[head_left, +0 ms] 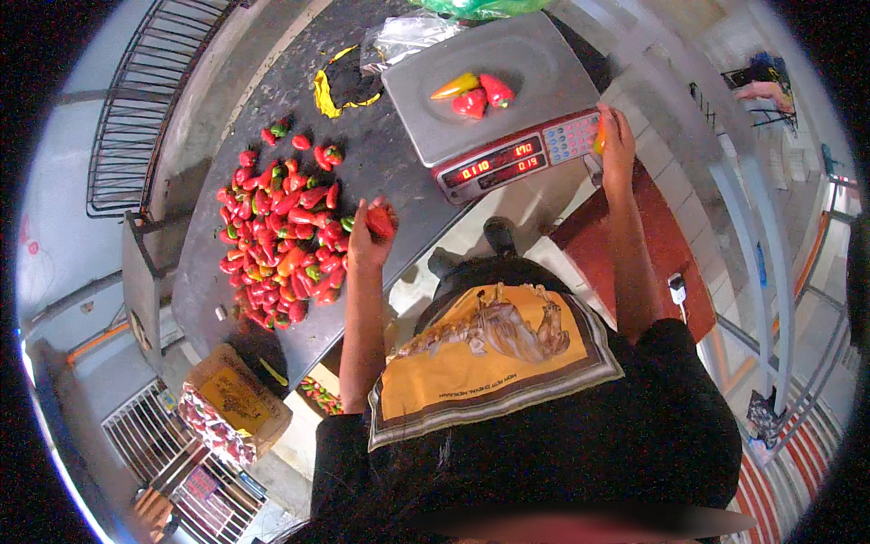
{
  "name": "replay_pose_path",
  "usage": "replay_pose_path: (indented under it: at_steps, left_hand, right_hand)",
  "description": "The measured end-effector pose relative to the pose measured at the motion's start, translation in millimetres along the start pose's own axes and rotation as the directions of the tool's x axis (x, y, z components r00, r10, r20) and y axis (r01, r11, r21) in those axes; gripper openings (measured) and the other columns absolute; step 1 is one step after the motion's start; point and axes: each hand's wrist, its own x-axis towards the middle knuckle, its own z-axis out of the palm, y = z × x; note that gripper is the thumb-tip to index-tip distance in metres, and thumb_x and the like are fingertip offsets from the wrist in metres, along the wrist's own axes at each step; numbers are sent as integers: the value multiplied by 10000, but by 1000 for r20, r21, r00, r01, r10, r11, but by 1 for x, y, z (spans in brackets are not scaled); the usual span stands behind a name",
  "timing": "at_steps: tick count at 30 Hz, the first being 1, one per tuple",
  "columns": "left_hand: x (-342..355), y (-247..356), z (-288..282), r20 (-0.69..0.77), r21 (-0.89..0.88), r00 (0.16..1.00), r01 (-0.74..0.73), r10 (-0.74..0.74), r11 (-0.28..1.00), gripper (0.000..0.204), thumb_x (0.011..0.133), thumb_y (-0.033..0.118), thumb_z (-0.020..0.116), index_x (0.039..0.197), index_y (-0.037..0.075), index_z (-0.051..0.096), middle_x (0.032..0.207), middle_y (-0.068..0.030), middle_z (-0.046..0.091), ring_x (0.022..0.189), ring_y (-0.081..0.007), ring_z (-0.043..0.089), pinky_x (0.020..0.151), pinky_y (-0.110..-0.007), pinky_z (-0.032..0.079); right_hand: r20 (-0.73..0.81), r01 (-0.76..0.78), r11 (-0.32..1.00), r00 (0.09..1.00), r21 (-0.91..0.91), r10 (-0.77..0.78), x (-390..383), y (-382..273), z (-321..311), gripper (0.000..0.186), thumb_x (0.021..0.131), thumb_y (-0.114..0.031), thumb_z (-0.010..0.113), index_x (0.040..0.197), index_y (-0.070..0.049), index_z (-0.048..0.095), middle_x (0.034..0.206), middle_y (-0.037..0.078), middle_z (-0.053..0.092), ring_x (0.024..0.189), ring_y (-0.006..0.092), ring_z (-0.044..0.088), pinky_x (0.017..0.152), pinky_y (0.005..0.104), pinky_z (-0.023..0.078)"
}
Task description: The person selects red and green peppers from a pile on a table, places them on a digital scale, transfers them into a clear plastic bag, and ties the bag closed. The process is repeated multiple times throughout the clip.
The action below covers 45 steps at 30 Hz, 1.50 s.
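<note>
My left hand (pixel 361 243) is closed around a red pepper (pixel 381 223), at the right side of a heap of small peppers (pixel 281 236). The heap is mostly red, with some green and orange ones. My right hand (pixel 617 145) is beside the right end of the digital scale (pixel 562 136), its fingers curled round an orange pepper (pixel 600 138) that shows only in part. On the scale's grey pan (pixel 426 82) lie two red peppers (pixel 480 96) and a yellow-orange pepper (pixel 453 87). The scale's red displays are lit.
A dark table (pixel 204 276) carries the heap and scale. Behind them lie a black-and-yellow loop (pixel 323 95), a clear plastic bag (pixel 412 38) and a green bag (pixel 480 7). An open cardboard box (pixel 237 390) stands by the table's near left corner. Metal bars (pixel 770 254) rise at right.
</note>
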Motion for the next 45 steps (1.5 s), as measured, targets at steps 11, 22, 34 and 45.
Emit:
replay_pose_path:
  at_steps: [11,22,34,45]
  left_hand:
    - [-60,-18,-17,-83,204,976,-180,200,962,339,933,233,506,1185,6,488,1063,-160,591,1016,-296,574,904,-407,467]
    - [-85,-29,-41,-224,293,949,-151,221,944,399,943,427,452,1115,88,575,933,-62,614,758,-136,569,607,-265,467]
    - [-55,21,-27,-228,869,600,-230,767,438,340,853,292,630,1045,23,549,866,-124,590,789,-203,582,661,-345,468]
    - [-65,120,-139,-150,960,323,-179,934,216,371,801,194,664,1094,-19,581,1022,-159,632,962,-273,605,837,-356,476]
  right_hand:
    - [187,559,777,829,-288,-527,17,-22,78,412,825,-173,644,1213,-73,549,1051,99,604,861,173,575,766,294,476]
    - [360,650,692,756,-315,-547,62,-39,131,442,795,-209,691,1190,-65,553,987,147,651,886,248,629,793,349,478]
    - [874,545,836,373,65,-312,-107,-31,245,343,832,-191,642,1152,-87,576,1018,104,643,911,180,622,791,306,470]
    - [954,509,857,289,-77,-85,-145,42,359,383,829,-148,653,1187,-59,550,930,62,613,757,111,582,680,263,481]
